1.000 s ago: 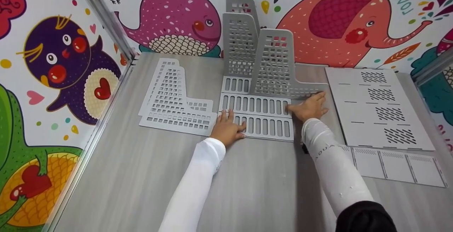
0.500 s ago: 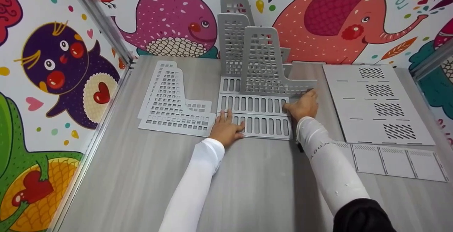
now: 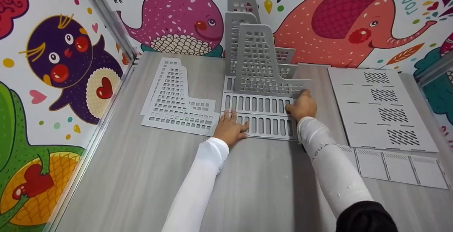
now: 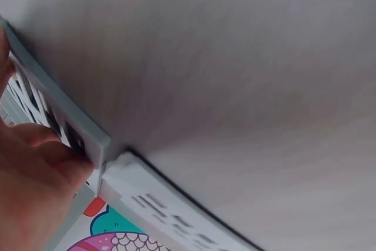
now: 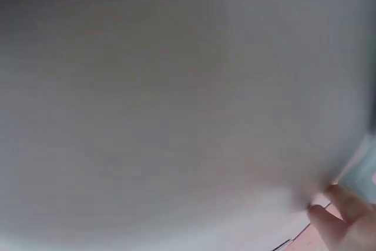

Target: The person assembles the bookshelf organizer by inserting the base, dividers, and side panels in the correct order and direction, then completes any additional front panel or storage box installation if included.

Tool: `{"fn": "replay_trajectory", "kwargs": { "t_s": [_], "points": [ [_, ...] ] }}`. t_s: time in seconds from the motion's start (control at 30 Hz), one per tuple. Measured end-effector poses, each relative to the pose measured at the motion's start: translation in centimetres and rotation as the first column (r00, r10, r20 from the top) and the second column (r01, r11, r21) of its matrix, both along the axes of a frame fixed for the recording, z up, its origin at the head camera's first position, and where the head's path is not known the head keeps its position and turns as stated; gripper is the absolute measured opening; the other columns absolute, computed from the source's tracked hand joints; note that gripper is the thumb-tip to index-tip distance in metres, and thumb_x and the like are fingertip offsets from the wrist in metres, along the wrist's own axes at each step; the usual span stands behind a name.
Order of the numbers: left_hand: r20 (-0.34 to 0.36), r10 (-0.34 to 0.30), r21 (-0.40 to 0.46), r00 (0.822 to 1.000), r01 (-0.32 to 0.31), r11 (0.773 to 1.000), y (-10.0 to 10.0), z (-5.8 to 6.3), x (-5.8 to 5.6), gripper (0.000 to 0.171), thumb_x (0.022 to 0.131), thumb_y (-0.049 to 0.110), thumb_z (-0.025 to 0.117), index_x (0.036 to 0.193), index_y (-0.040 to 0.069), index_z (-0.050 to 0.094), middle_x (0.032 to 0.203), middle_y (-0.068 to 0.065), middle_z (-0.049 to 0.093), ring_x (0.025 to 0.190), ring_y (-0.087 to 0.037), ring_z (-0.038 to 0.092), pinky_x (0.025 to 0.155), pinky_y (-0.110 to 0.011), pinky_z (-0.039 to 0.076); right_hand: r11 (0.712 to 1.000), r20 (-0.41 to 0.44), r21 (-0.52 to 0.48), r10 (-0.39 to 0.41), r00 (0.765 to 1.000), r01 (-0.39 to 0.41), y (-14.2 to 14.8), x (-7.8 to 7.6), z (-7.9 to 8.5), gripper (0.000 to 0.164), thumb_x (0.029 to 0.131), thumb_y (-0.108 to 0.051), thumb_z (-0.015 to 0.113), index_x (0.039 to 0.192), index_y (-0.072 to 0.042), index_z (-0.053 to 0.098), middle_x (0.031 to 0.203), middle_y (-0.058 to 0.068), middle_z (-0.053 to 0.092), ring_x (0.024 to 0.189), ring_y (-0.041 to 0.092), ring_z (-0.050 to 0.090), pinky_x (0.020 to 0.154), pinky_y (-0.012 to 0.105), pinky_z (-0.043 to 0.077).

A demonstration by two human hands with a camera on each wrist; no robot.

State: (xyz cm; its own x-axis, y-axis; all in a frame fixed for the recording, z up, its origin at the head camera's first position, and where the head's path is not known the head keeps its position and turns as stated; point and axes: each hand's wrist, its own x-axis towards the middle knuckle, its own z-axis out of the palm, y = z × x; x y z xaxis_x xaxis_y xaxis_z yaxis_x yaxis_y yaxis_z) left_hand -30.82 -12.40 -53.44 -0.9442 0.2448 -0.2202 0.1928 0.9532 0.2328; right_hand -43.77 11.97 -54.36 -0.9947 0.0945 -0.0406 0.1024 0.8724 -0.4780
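Note:
My left hand [image 3: 230, 130] rests with fingers spread on the near left corner of a grey slotted base [image 3: 267, 127]. In the left wrist view, my fingers [image 4: 36, 136] press against its corner. An upright, grid-holed L-shaped panel [image 3: 257, 58] stands across the base; two similar upright panels [image 3: 231, 44] show behind it, partly hidden. My right hand [image 3: 305, 104] is at the right end, thumb on the base's right edge and fingertips at the panel's low front corner. The right wrist view shows blurred grey surface and my fingertips [image 5: 329, 210] at the lower right.
Flat grid-holed L-shaped panels [image 3: 178, 104] lie stacked left of the base. To the right lie a large flat sheet with diagonal slits [image 3: 375, 111] and a strip of smaller panels [image 3: 400, 163]. Decorated walls with metal frames [image 3: 106, 16] border the table [image 3: 148, 179].
The nearest upright panel has shifted left along the base, uncovering small panel parts behind it. My right hand has moved slightly left and its fingers have drawn in. My left hand stays put.

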Motion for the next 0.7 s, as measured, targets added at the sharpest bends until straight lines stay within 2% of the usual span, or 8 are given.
{"fn": "replay_trajectory", "kwargs": {
  "t_s": [0.13,0.27,0.37,0.43,0.6,0.67,0.7],
  "points": [
    [-0.011,-0.018,-0.014,1.000,0.017,1.000,0.4,0.0,0.0,0.050,0.089,0.047,0.052,0.137,0.033,0.050,0.154,-0.029,0.022,0.142,-0.051,0.017,0.117,-0.051,0.021,0.995,0.115,-0.095,-0.002,0.993,0.013,0.6,0.1,0.0,0.089,0.073,-0.023,0.072,0.139,0.007,0.020,0.133,0.031,0.049,0.121,0.043,0.051,0.104,0.049,0.039],
    [0.027,-0.017,-0.007,0.999,0.017,1.000,0.6,-0.1,0.2,0.050,0.090,0.047,0.052,0.138,0.034,0.049,0.155,-0.026,0.020,0.144,-0.049,0.015,0.118,-0.050,0.019,0.981,0.228,-0.196,0.037,0.973,0.009,1.3,0.4,-0.3,0.103,0.070,-0.016,0.073,0.143,0.010,0.004,0.146,0.035,0.025,0.137,0.045,0.027,0.116,0.046,0.024],
    [0.041,-0.010,0.012,0.999,0.009,1.000,0.4,-0.2,0.3,0.049,0.090,0.045,0.054,0.138,0.034,0.049,0.156,-0.026,0.019,0.144,-0.049,0.013,0.119,-0.050,0.018,0.980,0.243,-0.199,0.023,0.970,0.026,1.1,0.6,-0.5,0.104,0.067,-0.016,0.075,0.142,0.013,0.008,0.145,0.036,0.021,0.138,0.046,0.019,0.119,0.046,0.018],
    [0.042,-0.003,0.020,0.999,0.002,1.000,0.2,-0.4,0.4,0.049,0.090,0.045,0.054,0.138,0.034,0.049,0.156,-0.026,0.018,0.144,-0.048,0.013,0.119,-0.050,0.018,0.984,0.251,-0.166,-0.014,0.968,0.057,0.5,0.6,-0.6,0.100,0.068,-0.017,0.074,0.142,0.014,0.013,0.145,0.034,0.021,0.138,0.045,0.018,0.119,0.046,0.017],
    [0.016,0.016,0.021,1.000,-0.016,1.000,-0.2,-0.4,0.2,0.049,0.089,0.046,0.054,0.137,0.035,0.050,0.155,-0.026,0.020,0.143,-0.049,0.014,0.118,-0.050,0.019,0.991,0.219,-0.008,-0.131,0.967,0.136,-1.0,0.2,-0.5,0.093,0.069,-0.025,0.071,0.142,0.010,0.025,0.140,0.031,0.030,0.132,0.044,0.026,0.114,0.049,0.023],
    [-0.004,0.023,0.022,1.000,-0.023,1.000,-0.3,-0.3,0.2,0.048,0.089,0.046,0.054,0.136,0.035,0.051,0.154,-0.027,0.022,0.143,-0.050,0.016,0.118,-0.051,0.020,0.990,0.174,0.019,-0.144,0.974,0.142,-1.5,0.0,-0.3,0.086,0.068,-0.026,0.070,0.139,0.008,0.034,0.133,0.029,0.038,0.126,0.043,0.034,0.110,0.050,0.028],
    [-0.015,0.027,0.022,1.000,-0.027,0.999,-0.4,-0.2,0.2,0.048,0.089,0.046,0.054,0.136,0.035,0.051,0.154,-0.027,0.023,0.142,-0.050,0.017,0.117,-0.051,0.021,0.992,0.143,0.010,-0.123,0.982,0.123,-1.8,-0.1,-0.2,0.080,0.068,-0.024,0.069,0.136,0.006,0.039,0.130,0.029,0.043,0.123,0.044,0.038,0.106,0.051,0.032]
  ]
}}
